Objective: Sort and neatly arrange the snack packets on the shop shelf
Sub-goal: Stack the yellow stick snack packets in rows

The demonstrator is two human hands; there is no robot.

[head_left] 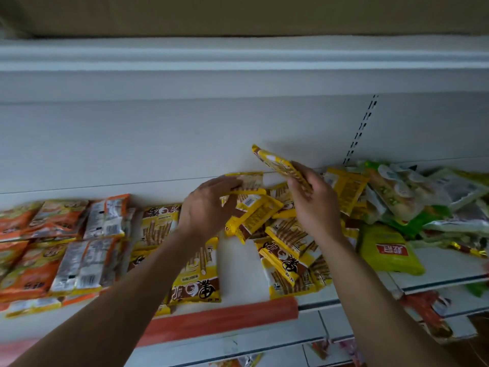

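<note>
Both forearms reached in over the white shelf (238,268). The right hand (312,205) gripped a tilted yellow packet (277,162) by its lower end, fingers curled round it, and held it raised clear of the pile in front of the back panel. The left hand (209,207), seen from the back, had its fingers bent onto a yellow-and-white packet (250,181) at its left edge; the thumb was hidden. That packet sat at the top of a loose heap of yellow stick-biscuit packets (288,242), which lay overlapping at many angles between the 2 hands and under the right wrist. Left of the heap, beyond a bare strip of shelf, the laid-out yellow packets (195,276) lay flat in rows, and further left were orange packets (29,268), some face down with silver backs showing. Green packets (389,250) were piled untidily to the right of the heap. A red price strip (217,319) ran along the shelf's front edge.
</note>
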